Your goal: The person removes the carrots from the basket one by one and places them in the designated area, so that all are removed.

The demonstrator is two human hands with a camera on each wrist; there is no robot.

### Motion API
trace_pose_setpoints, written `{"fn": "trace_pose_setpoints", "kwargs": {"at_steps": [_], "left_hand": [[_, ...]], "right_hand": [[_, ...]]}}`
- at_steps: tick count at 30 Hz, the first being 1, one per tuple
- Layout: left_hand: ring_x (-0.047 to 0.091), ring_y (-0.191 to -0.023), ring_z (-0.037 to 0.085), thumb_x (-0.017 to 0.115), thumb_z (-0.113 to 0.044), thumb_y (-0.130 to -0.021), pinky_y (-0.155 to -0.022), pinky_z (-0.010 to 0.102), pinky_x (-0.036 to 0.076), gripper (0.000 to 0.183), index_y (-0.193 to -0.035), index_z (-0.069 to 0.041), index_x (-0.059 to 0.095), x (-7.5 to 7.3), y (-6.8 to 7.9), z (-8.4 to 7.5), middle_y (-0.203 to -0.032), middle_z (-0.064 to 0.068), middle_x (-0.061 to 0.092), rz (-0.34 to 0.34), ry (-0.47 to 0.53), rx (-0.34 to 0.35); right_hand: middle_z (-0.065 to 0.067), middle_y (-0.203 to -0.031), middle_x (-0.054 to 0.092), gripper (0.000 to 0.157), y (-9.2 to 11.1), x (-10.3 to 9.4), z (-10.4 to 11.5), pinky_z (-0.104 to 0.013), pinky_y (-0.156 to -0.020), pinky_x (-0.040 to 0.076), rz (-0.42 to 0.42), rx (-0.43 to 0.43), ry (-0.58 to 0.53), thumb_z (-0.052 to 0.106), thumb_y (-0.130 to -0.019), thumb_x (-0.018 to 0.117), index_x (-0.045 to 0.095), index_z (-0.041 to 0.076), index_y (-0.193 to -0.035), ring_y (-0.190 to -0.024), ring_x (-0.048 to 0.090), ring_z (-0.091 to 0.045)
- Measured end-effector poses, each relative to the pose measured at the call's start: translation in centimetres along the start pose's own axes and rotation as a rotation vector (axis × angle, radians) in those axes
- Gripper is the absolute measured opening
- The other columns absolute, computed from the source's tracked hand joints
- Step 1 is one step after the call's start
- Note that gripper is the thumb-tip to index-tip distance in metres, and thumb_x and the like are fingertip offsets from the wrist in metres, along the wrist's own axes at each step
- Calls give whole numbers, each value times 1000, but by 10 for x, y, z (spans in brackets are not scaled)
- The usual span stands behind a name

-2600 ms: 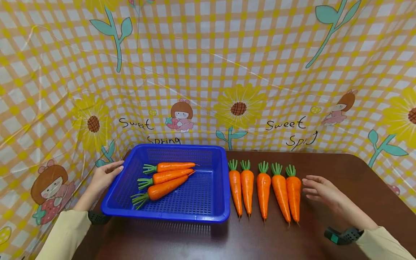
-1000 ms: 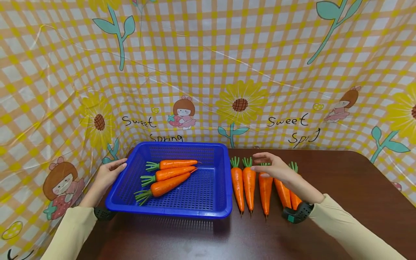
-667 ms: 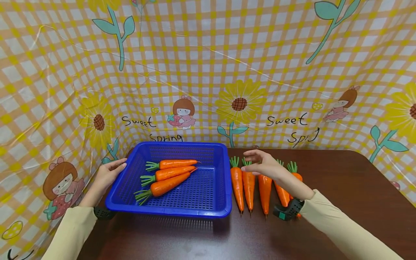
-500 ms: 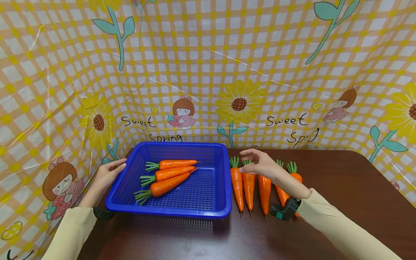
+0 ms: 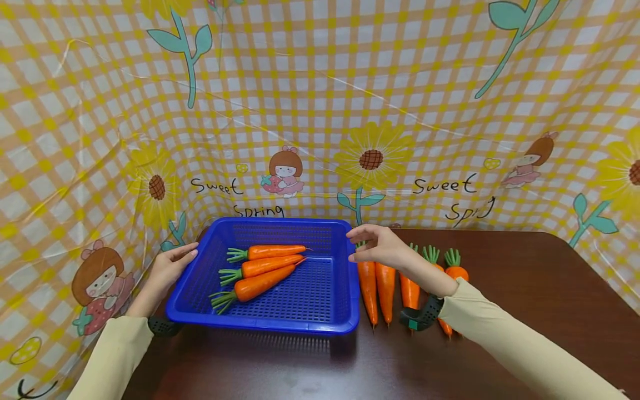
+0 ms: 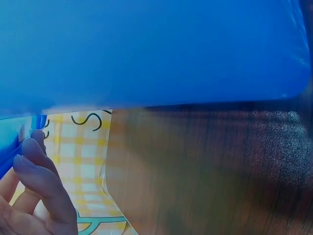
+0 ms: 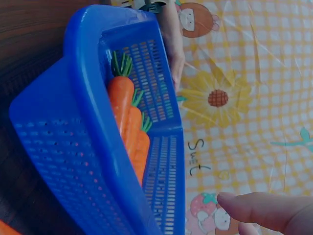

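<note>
A blue plastic basket (image 5: 260, 325) stands on the table, with three carrots (image 5: 260, 283) lying in it, green tops to the left. My left hand (image 5: 167, 269) is at the basket's left side, fingertips right at the rim; the left wrist view shows its fingers bent loosely beside the blue wall. My right hand (image 5: 382, 247) reaches across the row of carrots outside, its fingers spread and fingertips close to the right rim. In the right wrist view, a fingertip (image 7: 230, 200) shows apart from the basket. Nothing is held in the right hand.
Several more carrots (image 5: 385, 291) lie in a row on the table right of the basket, partly hidden by my right hand and wrist. The dark brown table (image 5: 520, 278) meets a checked cloth backdrop (image 5: 310, 111) behind and at the sides.
My right hand has moved left from beyond the rightmost carrot, over the row, to the basket's right rim. My left hand stays at the left rim; the view shifts slightly.
</note>
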State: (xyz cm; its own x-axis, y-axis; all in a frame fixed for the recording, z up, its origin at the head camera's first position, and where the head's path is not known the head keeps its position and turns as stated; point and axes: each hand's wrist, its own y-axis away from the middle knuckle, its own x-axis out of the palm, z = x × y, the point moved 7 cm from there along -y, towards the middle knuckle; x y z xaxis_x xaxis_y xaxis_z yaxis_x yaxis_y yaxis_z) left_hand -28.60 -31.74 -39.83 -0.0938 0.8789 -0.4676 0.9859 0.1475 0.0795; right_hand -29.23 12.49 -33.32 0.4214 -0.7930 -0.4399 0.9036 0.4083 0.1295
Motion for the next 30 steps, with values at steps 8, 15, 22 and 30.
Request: {"fn": "trace_pose_setpoints", "kwargs": {"at_steps": [8,15,22,30], "left_hand": [[59,-73,-6,52,-36,-99,-68,19,51,53,-141,-3,48,1,0,2,-137,24,52,-8,-27,-7],[58,-73,-7,51,-37,-99,-68,18,50,53,-141,-4,47,2,0,1,-140,26,47,-20,-29,-14],[58,-73,-7,50,-37,-99,-68,19,51,53,-141,-4,48,3,2,-2,-139,26,49,-30,-39,1],[59,-71,-6,52,-35,-99,-66,19,51,51,-139,-4,50,6,0,-7,-135,25,53,-42,-43,7]], "right_hand": [[-20,-126,58,39,-17,13,13,-39,-84,53,32,-20,37,12,-84,72,60,3,-120,-99,62,-23],[-22,-131,56,41,-37,21,18,-43,-91,52,92,16,3,10,-84,71,59,3,-122,-104,64,-26],[-21,-134,54,42,-55,29,18,-46,-98,48,145,66,17,9,-85,70,58,4,-125,-117,58,-31],[-15,-129,59,42,-72,38,22,-37,-89,52,203,66,68,10,-84,71,59,6,-125,-118,56,-29]]}}
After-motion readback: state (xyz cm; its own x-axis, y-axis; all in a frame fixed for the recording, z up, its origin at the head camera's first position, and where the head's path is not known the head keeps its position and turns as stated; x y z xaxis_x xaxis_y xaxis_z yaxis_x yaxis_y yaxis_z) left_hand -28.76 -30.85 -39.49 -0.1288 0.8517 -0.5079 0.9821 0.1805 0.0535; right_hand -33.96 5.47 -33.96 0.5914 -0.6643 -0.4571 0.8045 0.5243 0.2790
